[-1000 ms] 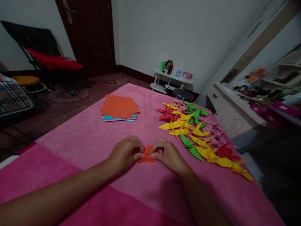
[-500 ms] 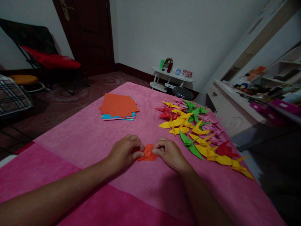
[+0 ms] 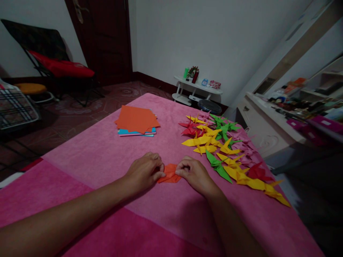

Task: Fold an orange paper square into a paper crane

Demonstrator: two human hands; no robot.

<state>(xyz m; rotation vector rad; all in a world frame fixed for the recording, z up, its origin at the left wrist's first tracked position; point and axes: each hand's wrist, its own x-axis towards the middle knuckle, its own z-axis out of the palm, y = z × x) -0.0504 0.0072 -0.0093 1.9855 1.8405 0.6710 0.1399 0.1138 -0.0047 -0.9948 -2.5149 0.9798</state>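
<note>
A small folded piece of orange paper point(image 3: 169, 174) lies on the pink cloth point(image 3: 102, 160) near me. My left hand point(image 3: 144, 172) pinches its left side with curled fingers. My right hand point(image 3: 195, 175) pinches its right side the same way. Both hands rest on the cloth and cover part of the paper. To the right lies a spread of folded paper cranes point(image 3: 222, 150) in yellow, green, red and pink. Farther back sits a stack of flat square sheets point(image 3: 136, 121), orange on top with blue below.
A white low shelf point(image 3: 197, 91) with small items stands by the far wall. A cluttered dresser point(image 3: 284, 117) is at the right. A folding chair with a red cushion point(image 3: 60, 69) and a dark door point(image 3: 104, 39) are at the back left.
The hands stay on the orange paper; the fingertips have shifted slightly closer along its fold. The view has moved a little.
</note>
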